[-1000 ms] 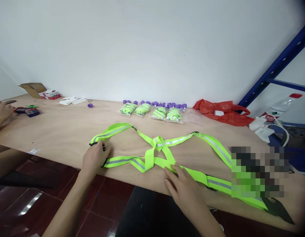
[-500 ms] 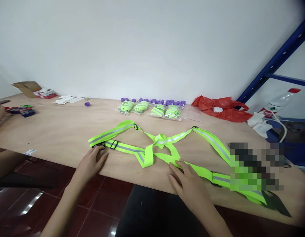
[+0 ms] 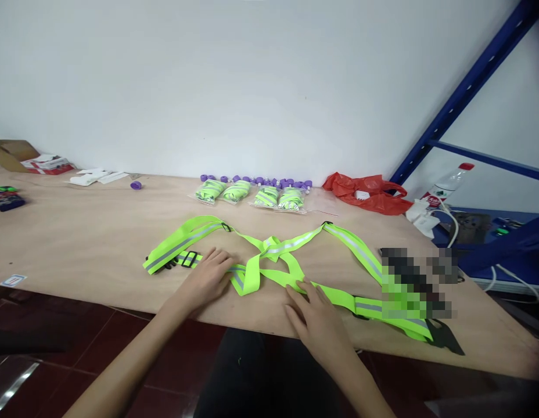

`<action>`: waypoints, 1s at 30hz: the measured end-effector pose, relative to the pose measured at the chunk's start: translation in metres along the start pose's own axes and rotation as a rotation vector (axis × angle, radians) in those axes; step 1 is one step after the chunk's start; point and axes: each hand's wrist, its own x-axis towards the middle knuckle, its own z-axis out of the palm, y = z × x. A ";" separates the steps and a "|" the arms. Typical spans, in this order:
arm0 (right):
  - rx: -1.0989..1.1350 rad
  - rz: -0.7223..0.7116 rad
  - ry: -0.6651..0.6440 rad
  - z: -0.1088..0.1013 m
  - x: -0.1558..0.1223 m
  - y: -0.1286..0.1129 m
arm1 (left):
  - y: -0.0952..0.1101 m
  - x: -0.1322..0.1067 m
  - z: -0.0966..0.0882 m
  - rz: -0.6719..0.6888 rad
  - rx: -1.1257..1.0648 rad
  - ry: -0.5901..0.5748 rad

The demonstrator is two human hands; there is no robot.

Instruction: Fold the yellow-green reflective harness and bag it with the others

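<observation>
A neon-green reflective vest harness made of straps with grey stripes lies spread on the table. Black sliders, such as the strap adjuster, sit on its straps. My left hand lies over the lower left strap, fingers extended and slightly bent, hiding part of it. Fingers apart, my right hand rests its fingertips on the lower strap right of the middle. The harness's right end is partly blurred by pixelation, with a dark flat piece beside it.
Several clear bags of folded green straps lie along the back, before a row of purple rings. A red plastic bag, a bottle and a blue metal frame are at right. An open cardboard box stands far left.
My left hand has moved right, from the harness's left end onto the lower strap. My right hand stays on its strap. The view has turned right; the other person's hand has left it.
</observation>
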 end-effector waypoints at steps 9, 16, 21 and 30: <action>-0.022 -0.036 -0.048 -0.004 0.001 0.002 | 0.001 -0.038 0.018 0.066 0.081 0.220; -0.030 -0.017 -0.090 -0.011 0.006 -0.001 | 0.012 -0.071 0.021 -0.032 0.051 0.086; -0.056 0.024 -0.192 -0.026 0.018 -0.005 | 0.021 -0.076 0.018 -0.114 0.072 0.045; -0.085 0.000 -0.165 -0.023 0.014 0.002 | 0.015 -0.082 0.019 -0.329 0.235 0.150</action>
